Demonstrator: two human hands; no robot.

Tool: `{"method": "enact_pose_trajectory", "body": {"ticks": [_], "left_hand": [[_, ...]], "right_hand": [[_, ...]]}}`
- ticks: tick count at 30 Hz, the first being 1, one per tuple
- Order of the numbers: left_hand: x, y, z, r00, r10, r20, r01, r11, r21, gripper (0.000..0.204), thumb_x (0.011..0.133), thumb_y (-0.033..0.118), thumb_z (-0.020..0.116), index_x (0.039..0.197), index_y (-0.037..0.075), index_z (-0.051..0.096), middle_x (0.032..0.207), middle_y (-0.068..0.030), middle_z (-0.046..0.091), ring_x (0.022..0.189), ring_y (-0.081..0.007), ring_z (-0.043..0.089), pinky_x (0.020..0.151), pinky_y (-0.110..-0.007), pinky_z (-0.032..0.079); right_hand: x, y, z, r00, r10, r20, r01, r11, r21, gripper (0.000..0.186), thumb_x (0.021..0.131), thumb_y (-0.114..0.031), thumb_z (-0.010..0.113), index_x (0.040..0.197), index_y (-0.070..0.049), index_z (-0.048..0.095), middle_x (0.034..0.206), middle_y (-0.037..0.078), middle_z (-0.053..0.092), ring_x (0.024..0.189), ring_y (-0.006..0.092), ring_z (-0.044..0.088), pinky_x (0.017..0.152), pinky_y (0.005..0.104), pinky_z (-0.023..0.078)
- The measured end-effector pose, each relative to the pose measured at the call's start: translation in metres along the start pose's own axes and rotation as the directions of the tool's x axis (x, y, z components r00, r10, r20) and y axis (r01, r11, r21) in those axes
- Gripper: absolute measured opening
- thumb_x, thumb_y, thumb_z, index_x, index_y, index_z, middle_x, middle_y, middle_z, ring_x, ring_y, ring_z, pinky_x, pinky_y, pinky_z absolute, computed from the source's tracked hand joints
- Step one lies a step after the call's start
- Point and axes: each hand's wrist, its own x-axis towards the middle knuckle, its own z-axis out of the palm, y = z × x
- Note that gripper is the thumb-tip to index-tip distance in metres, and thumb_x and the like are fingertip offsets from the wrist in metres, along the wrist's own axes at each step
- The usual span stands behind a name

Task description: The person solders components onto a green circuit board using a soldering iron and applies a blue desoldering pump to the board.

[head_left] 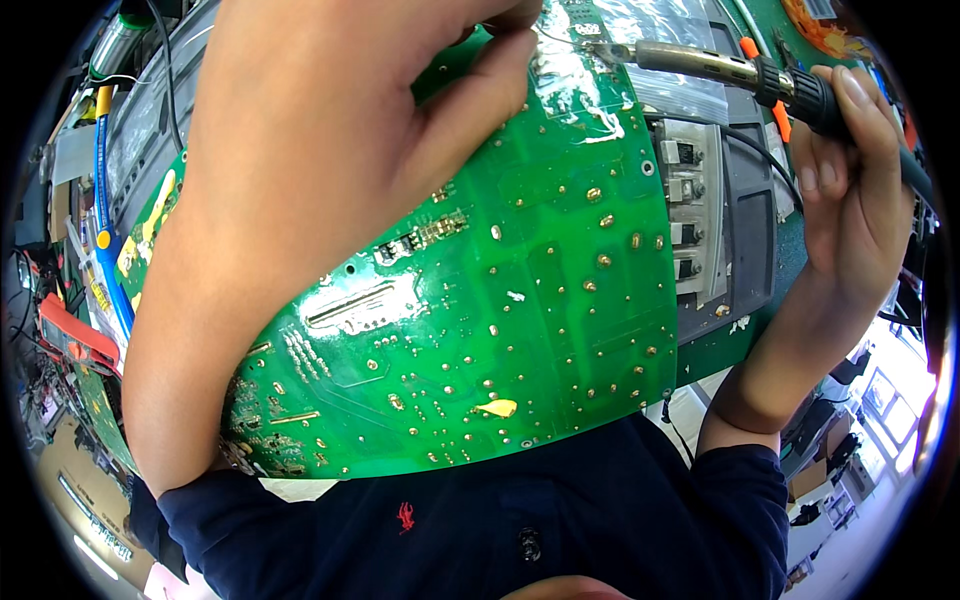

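A large green circuit board, its soldered side up, lies in front of my body. My left hand reaches across it, with thumb and fingers closed near the board's far edge. A thin solder wire runs from those fingertips toward the tip of a soldering iron. My right hand grips the iron by its black handle. The iron's tip is at a whitish, shiny patch on the board; whether it touches cannot be made out. My left fingertips are partly hidden.
Right of the board, a dark grey tray carries a pale block with several black parts. A clear plastic bag lies beyond. The iron's cord trails right. Leftward are a blue tool and a red handle.
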Motion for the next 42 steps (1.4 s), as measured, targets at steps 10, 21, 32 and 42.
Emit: {"method": "enact_pose_trajectory", "body": {"ticks": [10,21,32,42], "left_hand": [[-0.007,-0.007,0.011,0.998,-0.025,-0.056,0.019,0.993,-0.116,0.013,0.065,-0.002,0.068,0.073,0.002,0.058,0.066,-0.0100,0.048,0.056,-0.0257,0.050,0.048,-0.033,0.038],[0.000,0.002,-0.001,1.000,-0.001,0.002,0.001,0.999,-0.035,0.013,0.066,-0.002,0.068,0.074,0.002,0.058,0.067,-0.0100,0.048,0.057,-0.0252,0.051,0.048,-0.033,0.038],[0.000,0.002,0.001,1.000,-0.008,0.003,0.008,1.000,-0.028,0.014,0.066,-0.002,0.068,0.074,0.001,0.058,0.067,-0.0103,0.048,0.056,-0.0252,0.050,0.048,-0.033,0.038],[0.003,0.007,-0.002,0.999,-0.020,0.036,0.019,0.999,0.032,0.013,0.066,-0.002,0.069,0.075,0.001,0.059,0.067,-0.0105,0.049,0.056,-0.0253,0.051,0.048,-0.033,0.038]], "right_hand": [[0.001,0.003,-0.004,0.994,-0.077,0.080,0.080,0.996,-0.038,0.034,0.099,-0.017,0.043,0.119,0.008,0.054,0.062,-0.002,0.039,0.054,0.0032,0.034,0.054,0.0181,0.033],[0.000,0.002,-0.002,0.998,-0.042,0.040,0.043,0.999,-0.025,0.033,0.098,-0.018,0.044,0.118,0.006,0.056,0.061,-0.003,0.039,0.054,0.0028,0.034,0.054,0.0183,0.032],[0.001,0.001,-0.003,0.999,-0.043,0.029,0.043,0.999,-0.014,0.032,0.097,-0.017,0.046,0.115,0.008,0.056,0.058,-0.002,0.041,0.051,0.0038,0.036,0.053,0.0188,0.034],[0.001,0.004,-0.002,0.992,-0.118,0.038,0.120,0.990,-0.072,0.031,0.098,-0.015,0.045,0.114,0.009,0.056,0.059,-0.002,0.041,0.052,0.0032,0.036,0.052,0.0184,0.034]]}}
